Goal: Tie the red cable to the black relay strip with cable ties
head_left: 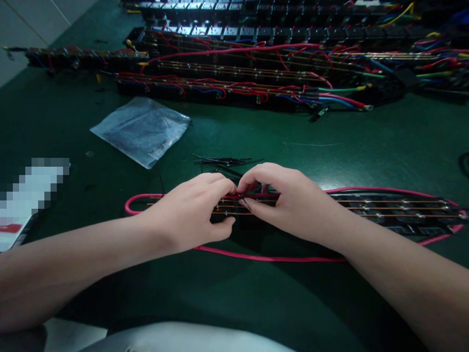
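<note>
A long black strip assembly (388,208) with copper-coloured wires along its top lies across the table before me. A red cable (271,258) loops around it, one run passing along its far edge. At the middle of the strip, my right hand (293,198) pinches a thin black cable tie (246,202) between thumb and index finger, at the red cable. My left hand (196,208) rests over the strip's left part, its index fingertip close to the tie and its thumb held apart. Its other fingers are partly hidden. Just beyond the hands lies a pile of black cable ties (223,161).
A clear plastic bag (142,129) lies on the green table (234,132) at the left. Several wired strip assemblies (220,88) with red, blue and green leads fill the far side. A pale, blurred-out object (29,200) is at the left edge.
</note>
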`<state>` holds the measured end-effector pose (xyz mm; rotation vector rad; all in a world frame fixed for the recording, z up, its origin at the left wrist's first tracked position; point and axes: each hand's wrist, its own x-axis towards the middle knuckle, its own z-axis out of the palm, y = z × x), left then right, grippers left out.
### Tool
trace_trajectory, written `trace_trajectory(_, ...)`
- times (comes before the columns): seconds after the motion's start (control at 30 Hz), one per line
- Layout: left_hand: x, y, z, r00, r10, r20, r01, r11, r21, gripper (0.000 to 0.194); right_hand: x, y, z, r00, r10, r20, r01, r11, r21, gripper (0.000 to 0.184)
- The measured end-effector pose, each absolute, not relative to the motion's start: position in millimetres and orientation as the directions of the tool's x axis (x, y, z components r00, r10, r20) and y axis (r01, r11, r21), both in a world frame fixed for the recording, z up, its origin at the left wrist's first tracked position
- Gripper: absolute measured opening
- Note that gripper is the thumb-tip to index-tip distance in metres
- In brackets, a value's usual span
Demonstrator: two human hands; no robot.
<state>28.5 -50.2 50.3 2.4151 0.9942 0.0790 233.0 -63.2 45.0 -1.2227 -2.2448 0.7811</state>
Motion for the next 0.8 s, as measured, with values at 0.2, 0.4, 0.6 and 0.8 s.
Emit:
trace_trajectory(0.2, 28.3, -49.8, 50.2, 0.726, 0.671, -0.150, 0.641, -0.583, 0.499, 0.025, 232.7, -63.0, 45.3, -0.498, 0.859, 0.119, 0.595, 0.438, -0.674, 0.011)
trace_trajectory(0.4, 28.2, -49.8, 49.6, 0.729, 0.670, -0.135, 0.636, -0.592, 0.496, 0.027, 233.2, -63.3, 45.4, -0.483, 0.869, 0.110, 0.594, 0.417, -0.688, 0.013)
trace_trajectory(0.6, 28.1, -49.0, 49.4, 0.730, 0.669, -0.140, 0.637, -0.591, 0.495, 0.027, 233.2, -63.7, 45.1, -0.479, 0.871, 0.110, 0.599, 0.416, -0.684, 0.012)
trace_trajectory(0.8, 28.6, -48.6, 50.0, 0.731, 0.665, -0.156, 0.642, -0.590, 0.490, 0.026, 232.6, -63.8, 43.6, -0.479, 0.870, 0.118, 0.597, 0.421, -0.683, 0.012)
